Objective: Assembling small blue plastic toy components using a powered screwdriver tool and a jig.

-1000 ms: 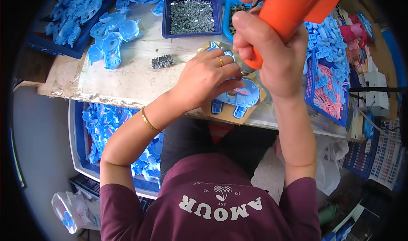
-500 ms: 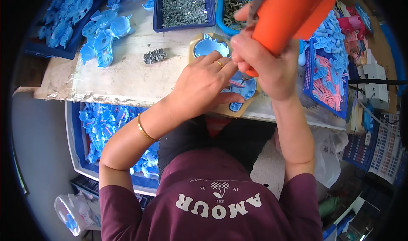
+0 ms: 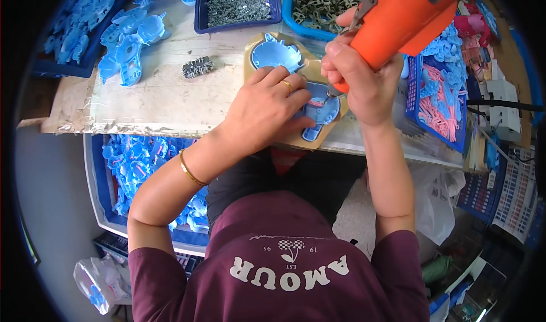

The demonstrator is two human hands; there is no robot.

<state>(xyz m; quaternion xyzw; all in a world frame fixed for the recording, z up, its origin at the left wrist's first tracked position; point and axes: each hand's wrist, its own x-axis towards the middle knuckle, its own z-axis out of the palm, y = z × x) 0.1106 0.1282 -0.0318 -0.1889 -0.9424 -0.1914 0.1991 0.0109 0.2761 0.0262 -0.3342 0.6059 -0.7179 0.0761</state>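
**Orange driver (image 3: 392, 23) slants down to the blue shell (image 3: 326, 115)!**

Upper right of the frame, and the right hand (image 3: 368, 83) has its grip wrapped firmly around the tool! Look at that long axis: a clean diagonal, butt end toward the upper right corner, nose pointing down and left. The metal bit (image 3: 333, 93) is right at the shell, just right of centre; contact is too small to call.

Across comes the left hand (image 3: 264, 106), palm down, fingers draped over the work; whether that grip pinches anything, one cannot tell. The shell lies on a tan board (image 3: 311, 69) at the edge of the desk (image 3: 148, 109), one stub aimed at the bottom of the frame. A round blue cup (image 3: 276, 55) sits up and left, on the same slant, any join hidden by fingers!
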